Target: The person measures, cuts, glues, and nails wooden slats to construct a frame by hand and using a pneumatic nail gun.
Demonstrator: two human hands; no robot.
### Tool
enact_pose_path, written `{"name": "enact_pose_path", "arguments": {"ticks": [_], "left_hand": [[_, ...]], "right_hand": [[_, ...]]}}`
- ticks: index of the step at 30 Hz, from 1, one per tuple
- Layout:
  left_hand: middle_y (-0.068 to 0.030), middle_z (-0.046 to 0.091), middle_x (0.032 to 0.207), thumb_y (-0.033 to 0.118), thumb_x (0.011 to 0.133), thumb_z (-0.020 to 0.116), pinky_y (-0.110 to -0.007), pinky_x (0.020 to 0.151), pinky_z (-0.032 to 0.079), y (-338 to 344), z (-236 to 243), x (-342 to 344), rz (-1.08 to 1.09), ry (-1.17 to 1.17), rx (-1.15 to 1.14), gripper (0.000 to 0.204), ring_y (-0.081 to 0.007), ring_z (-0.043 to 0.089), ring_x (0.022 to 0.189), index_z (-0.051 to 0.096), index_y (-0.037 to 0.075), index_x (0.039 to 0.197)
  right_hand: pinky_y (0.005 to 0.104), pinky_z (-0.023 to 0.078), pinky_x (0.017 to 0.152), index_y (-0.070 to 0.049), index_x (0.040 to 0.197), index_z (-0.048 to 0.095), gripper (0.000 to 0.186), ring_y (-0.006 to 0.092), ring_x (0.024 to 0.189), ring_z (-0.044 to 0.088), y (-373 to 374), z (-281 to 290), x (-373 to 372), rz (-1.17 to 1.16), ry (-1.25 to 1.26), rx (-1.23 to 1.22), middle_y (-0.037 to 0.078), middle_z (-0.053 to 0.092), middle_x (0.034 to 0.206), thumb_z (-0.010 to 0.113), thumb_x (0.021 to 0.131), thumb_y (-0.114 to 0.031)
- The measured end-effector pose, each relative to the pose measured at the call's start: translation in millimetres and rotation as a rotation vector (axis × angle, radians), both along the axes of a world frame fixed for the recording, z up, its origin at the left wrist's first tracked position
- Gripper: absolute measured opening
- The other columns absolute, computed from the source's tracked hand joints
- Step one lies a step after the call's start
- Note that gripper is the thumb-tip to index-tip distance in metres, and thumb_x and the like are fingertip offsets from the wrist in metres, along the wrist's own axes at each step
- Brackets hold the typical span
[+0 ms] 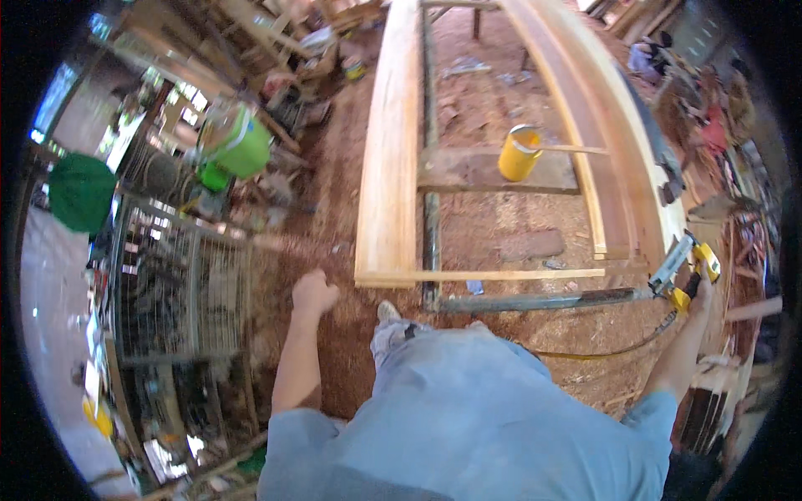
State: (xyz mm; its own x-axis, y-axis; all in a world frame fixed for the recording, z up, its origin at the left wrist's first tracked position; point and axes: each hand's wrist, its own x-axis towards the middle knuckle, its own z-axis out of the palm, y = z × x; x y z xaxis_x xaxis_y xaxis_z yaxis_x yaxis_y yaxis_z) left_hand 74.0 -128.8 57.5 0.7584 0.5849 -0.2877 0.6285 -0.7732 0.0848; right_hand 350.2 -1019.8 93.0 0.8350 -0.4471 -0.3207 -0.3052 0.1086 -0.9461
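My right hand (700, 292), at the right, is wrapped round the handle of a nail gun (673, 264) with a silvery body and yellow-and-black parts. An air hose (597, 354) curves from it toward my body. The tool is beside the near right corner of a long wooden frame (391, 159). A thin wooden strip (510, 275) crosses the frame's near end. My left hand (315, 292) hangs just left of the frame's near left corner, apart from the wood. Its fingers are curled into a loose fist, with nothing showing in them.
Metal bars (535, 301) support the frame. A yellow can (520, 157) stands on a plank (455, 169) between the long sides. To the left are a wire-mesh rack (171, 288) and a green container (241, 144). Clutter and a person (647, 57) are at the far right.
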Motion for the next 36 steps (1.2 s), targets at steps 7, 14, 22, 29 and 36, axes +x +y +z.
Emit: {"name": "enact_pose_path", "arguments": {"ticks": [7,14,22,29,36], "left_hand": [[-0.0253,0.066,0.103,0.019,0.079,0.063,-0.048,0.084,0.051,-35.4,36.1,4.2,0.173,-0.211,-0.108,0.032,-0.0431,0.063,0.093,0.067,-0.001,0.103],[-0.024,0.061,0.12,0.013,0.078,0.057,-0.045,0.103,0.042,-92.2,-41.5,7.8,-0.178,-0.617,-0.008,0.041,-0.0381,0.054,0.116,0.063,-0.007,0.114],[-0.0295,0.056,0.125,0.01,0.073,0.057,-0.051,0.111,0.033,-130.8,-49.6,18.5,-0.46,-0.611,-0.059,0.032,-0.0409,0.049,0.124,0.066,-0.012,0.094],[-0.0241,0.058,0.128,0.013,0.072,0.06,-0.05,0.113,0.03,-164.1,-44.9,51.4,-0.823,-0.689,-0.347,0.027,-0.036,0.049,0.128,0.069,-0.007,0.089],[-0.021,0.062,0.12,0.009,0.076,0.063,-0.044,0.1,0.042,-105.7,-45.6,-15.0,0.052,-0.923,-0.204,0.041,-0.0367,0.057,0.114,0.063,-0.002,0.116]], "right_hand": [[0.0271,0.047,0.057,-0.007,0.107,0.067,0.037,0.0115,0.065,0.058,-39.5,-32.9,38.3,-0.051,0.089,-0.232,0.001,0.065,0.085,0.069,0.09,-0.04],[0.0288,0.048,0.063,-0.002,0.107,0.065,0.037,0.0146,0.071,0.06,-34.4,-19.0,9.2,0.075,0.02,-0.661,0.005,0.066,0.089,0.067,0.091,-0.036],[0.0319,0.049,0.086,0.006,0.114,0.063,0.038,0.0187,0.097,0.063,190.5,52.9,-68.5,-0.316,-0.42,-0.92,0.014,0.067,0.107,0.063,0.092,-0.024],[0.0256,0.047,0.067,-0.002,0.115,0.065,0.024,0.0101,0.075,0.056,501.4,-13.1,-78.2,0.716,-0.305,-0.172,-0.001,0.062,0.083,0.055,0.098,-0.014],[0.0371,0.051,0.081,-0.019,0.139,0.052,0.052,0.0276,0.09,0.067,661.7,-54.8,-99.8,1.769,-0.223,-0.516,0.024,0.067,0.106,0.057,0.088,-0.015]]}}
